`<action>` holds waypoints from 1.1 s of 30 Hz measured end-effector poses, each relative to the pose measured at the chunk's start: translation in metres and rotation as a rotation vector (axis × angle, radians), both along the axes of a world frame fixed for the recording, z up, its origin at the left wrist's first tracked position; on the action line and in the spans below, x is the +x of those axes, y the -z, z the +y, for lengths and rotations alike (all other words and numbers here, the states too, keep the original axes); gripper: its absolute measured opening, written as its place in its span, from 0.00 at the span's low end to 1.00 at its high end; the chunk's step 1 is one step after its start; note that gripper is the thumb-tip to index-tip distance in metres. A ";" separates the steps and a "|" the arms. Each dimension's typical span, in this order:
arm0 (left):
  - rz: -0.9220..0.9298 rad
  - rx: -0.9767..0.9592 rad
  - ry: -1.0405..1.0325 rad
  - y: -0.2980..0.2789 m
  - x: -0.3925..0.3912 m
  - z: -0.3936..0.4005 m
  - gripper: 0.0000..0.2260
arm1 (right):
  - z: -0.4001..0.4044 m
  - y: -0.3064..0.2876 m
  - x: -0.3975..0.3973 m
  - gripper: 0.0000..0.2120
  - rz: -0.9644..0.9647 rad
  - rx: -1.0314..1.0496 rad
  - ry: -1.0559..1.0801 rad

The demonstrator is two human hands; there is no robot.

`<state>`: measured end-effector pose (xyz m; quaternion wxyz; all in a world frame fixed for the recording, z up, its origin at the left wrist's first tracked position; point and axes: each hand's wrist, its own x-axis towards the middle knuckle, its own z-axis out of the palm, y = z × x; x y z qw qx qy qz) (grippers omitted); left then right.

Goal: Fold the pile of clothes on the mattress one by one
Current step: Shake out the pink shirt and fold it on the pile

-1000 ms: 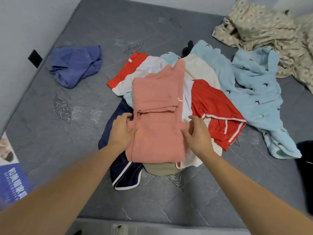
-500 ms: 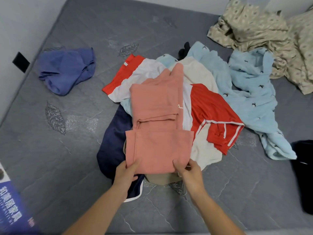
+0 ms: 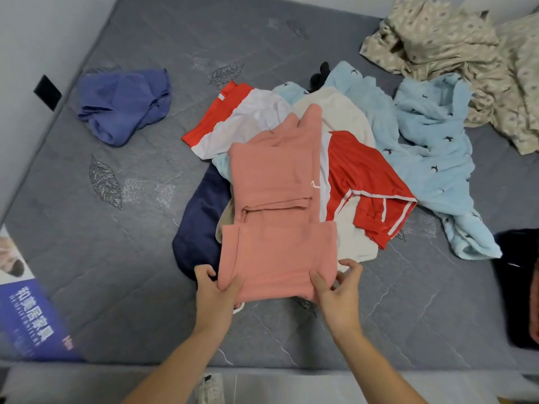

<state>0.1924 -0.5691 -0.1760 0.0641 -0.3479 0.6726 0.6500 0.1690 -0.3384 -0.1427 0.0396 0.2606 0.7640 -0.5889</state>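
Observation:
A pink garment, partly folded into a long strip, lies on top of the pile in the middle of the grey mattress. My left hand pinches its near left corner, thumb on top. My right hand pinches its near right corner. Under it lie a navy garment, a red and white shirt, red shorts with white stripes and a cream garment.
A light blue towel-like garment spreads to the right, with a beige patterned cloth behind it. A crumpled blue garment lies at the left. A dark item sits at the right edge, a blue printed card at the near left.
Both hands slid from the middle of the pink garment down to its near edge and took hold of the two corners.

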 end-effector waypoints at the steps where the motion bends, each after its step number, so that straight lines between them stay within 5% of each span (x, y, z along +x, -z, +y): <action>1: 0.035 -0.006 0.037 -0.001 0.011 0.003 0.18 | 0.003 0.000 0.010 0.23 0.074 0.081 -0.019; 4: 0.116 -0.053 0.209 -0.008 0.035 0.013 0.12 | 0.013 -0.002 0.031 0.13 0.240 0.342 -0.157; 7: 0.163 -0.104 0.298 -0.019 0.044 0.020 0.11 | 0.022 -0.011 0.037 0.10 0.242 0.343 -0.279; 12: 0.117 -0.059 0.344 -0.039 0.044 0.026 0.25 | 0.038 -0.029 0.036 0.31 0.178 0.268 -0.503; 24: 0.398 -0.700 0.434 -0.039 0.046 0.008 0.14 | 0.077 -0.045 0.011 0.19 0.462 0.756 -0.885; 33: 0.335 -0.328 0.456 -0.118 -0.044 -0.014 0.05 | 0.068 -0.119 -0.076 0.13 0.324 0.445 -0.744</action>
